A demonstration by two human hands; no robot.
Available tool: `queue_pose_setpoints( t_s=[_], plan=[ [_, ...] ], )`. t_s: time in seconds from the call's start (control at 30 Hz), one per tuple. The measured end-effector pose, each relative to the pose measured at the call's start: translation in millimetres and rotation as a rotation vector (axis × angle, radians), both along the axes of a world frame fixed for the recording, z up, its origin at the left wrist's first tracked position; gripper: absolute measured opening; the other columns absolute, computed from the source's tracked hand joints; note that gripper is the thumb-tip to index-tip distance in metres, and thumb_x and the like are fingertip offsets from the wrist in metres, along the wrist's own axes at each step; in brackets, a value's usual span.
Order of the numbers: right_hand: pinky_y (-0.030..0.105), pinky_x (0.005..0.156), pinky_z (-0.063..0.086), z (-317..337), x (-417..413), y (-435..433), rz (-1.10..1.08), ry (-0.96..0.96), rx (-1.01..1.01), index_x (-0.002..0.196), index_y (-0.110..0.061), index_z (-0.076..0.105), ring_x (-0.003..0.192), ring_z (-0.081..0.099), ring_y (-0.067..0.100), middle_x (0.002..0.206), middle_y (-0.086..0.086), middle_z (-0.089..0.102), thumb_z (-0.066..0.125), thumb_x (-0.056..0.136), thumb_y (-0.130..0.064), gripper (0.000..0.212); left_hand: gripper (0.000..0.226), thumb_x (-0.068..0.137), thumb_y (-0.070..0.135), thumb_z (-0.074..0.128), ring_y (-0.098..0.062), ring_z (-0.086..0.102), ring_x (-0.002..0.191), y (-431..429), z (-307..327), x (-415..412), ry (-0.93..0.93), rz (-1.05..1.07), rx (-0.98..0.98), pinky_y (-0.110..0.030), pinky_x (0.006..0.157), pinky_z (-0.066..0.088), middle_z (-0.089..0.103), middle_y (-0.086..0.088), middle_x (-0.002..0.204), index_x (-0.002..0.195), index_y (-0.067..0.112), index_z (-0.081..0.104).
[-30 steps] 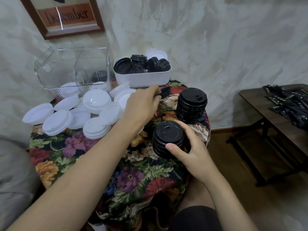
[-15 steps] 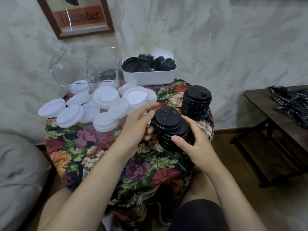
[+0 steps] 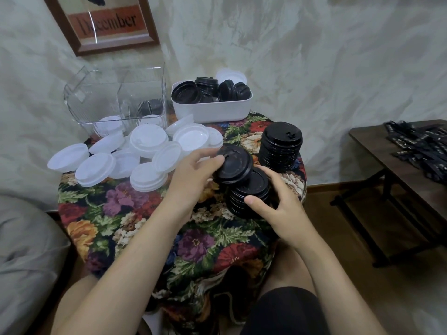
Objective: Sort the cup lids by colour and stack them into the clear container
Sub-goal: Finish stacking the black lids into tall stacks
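Tilted black lid [image 3: 233,165] pinched at rim by left hand [image 3: 193,175] over short black stack [image 3: 249,197], near centre, clasped by right hand [image 3: 278,206]. Risk: if lid seated askew, stack toppled. Far left: clear container [image 3: 116,93].

Smooth, faintly glossy plastic noted on black lids [image 3: 280,146], milky plastic on white lids [image 3: 148,140], container [image 3: 116,93] made of clear glossy plastic, tub [image 3: 210,110] of matt plastic, tablecloth [image 3: 135,213] of woven cloth
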State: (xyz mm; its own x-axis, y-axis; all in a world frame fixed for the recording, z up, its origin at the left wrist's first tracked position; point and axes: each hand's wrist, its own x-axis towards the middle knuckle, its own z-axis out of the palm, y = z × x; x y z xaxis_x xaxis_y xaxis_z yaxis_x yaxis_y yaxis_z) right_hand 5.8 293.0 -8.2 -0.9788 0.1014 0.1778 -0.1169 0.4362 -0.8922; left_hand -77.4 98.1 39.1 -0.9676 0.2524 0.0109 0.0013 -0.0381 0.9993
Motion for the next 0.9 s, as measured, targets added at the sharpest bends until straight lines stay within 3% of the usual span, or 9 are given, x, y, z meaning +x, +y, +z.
queue_pose_setpoints(
  t_s=[0.1,0.23,0.3,0.43,0.6,0.77,0.9],
  plan=[
    [0.019,0.103,0.039,1.3,0.1,-1.4,-0.004,0.007,-0.008,0.146,-0.054,0.038,0.125,0.046,-0.020,0.130,-0.049,0.049,0.071,0.083,-0.062,0.071,0.021,0.099,0.021,0.067,0.005,0.069,0.081,11.1,5.8,-0.5,0.119,-0.088,-0.102,-0.010,0.064,0.047,0.077,0.009,0.106,0.119,0.020,0.072],
    [0.035,0.118,0.036,0.2,-0.4,-1.1,-0.024,0.005,-0.055,0.153,-0.058,0.024,0.141,0.039,-0.008,0.152,-0.029,0.044,0.077,0.080,-0.063,0.091,0.021,0.102,0.016,0.061,0.007,0.068,0.100,19.8,10.2,-3.6,0.214,-0.219,-0.211,-0.008,0.080,0.050,0.075,0.016,0.110,0.116,0.026,0.074],
    [0.035,0.118,0.034,1.3,0.2,-1.0,-0.015,-0.001,-0.060,0.153,-0.062,0.017,0.143,0.037,-0.006,0.155,-0.027,0.040,0.076,0.079,-0.064,0.095,0.023,0.104,0.016,0.059,0.009,0.066,0.101,21.7,9.6,-6.5,0.264,-0.254,-0.290,-0.006,0.080,0.048,0.073,0.019,0.111,0.115,0.030,0.074],
    [0.030,0.113,0.040,1.6,0.0,0.1,0.020,0.035,-0.005,0.149,-0.056,0.034,0.135,0.043,-0.012,0.142,-0.041,0.046,0.073,0.083,-0.060,0.077,0.022,0.103,0.019,0.061,0.003,0.067,0.106,22.8,2.5,-7.9,0.291,-0.257,-0.278,-0.015,0.087,0.052,0.074,0.015,0.112,0.113,0.034,0.073],
    [0.035,0.108,0.045,0.0,0.3,0.7,0.014,0.051,-0.011,0.145,-0.055,0.038,0.130,0.051,-0.006,0.137,-0.035,0.054,0.065,0.079,-0.079,0.076,0.017,0.101,0.024,0.065,-0.003,0.068,0.111,22.1,-11.9,-0.8,0.281,-0.201,-0.218,-0.029,0.097,0.053,0.074,0.014,0.113,0.116,0.028,0.073],
    [0.045,0.108,0.048,-2.2,-2.6,-0.1,-0.017,0.046,-0.066,0.142,-0.050,0.045,0.127,0.057,-0.001,0.134,-0.029,0.059,0.063,0.082,-0.078,0.069,0.029,0.106,0.027,0.056,0.004,0.065,0.112,17.4,-15.7,9.3,0.259,-0.234,-0.193,-0.012,0.090,0.049,0.072,0.018,0.120,0.132,0.028,0.066],
    [0.046,0.110,0.047,-2.8,-2.7,-0.2,-0.014,0.040,-0.073,0.144,-0.047,0.045,0.129,0.056,0.000,0.136,-0.026,0.060,0.066,0.084,-0.072,0.069,0.047,0.103,0.037,0.054,0.007,0.056,0.127,4.0,-23.2,12.0,0.230,-0.324,-0.227,-0.012,0.101,0.045,0.062,0.019,0.139,0.150,0.030,0.051]
  ],
)
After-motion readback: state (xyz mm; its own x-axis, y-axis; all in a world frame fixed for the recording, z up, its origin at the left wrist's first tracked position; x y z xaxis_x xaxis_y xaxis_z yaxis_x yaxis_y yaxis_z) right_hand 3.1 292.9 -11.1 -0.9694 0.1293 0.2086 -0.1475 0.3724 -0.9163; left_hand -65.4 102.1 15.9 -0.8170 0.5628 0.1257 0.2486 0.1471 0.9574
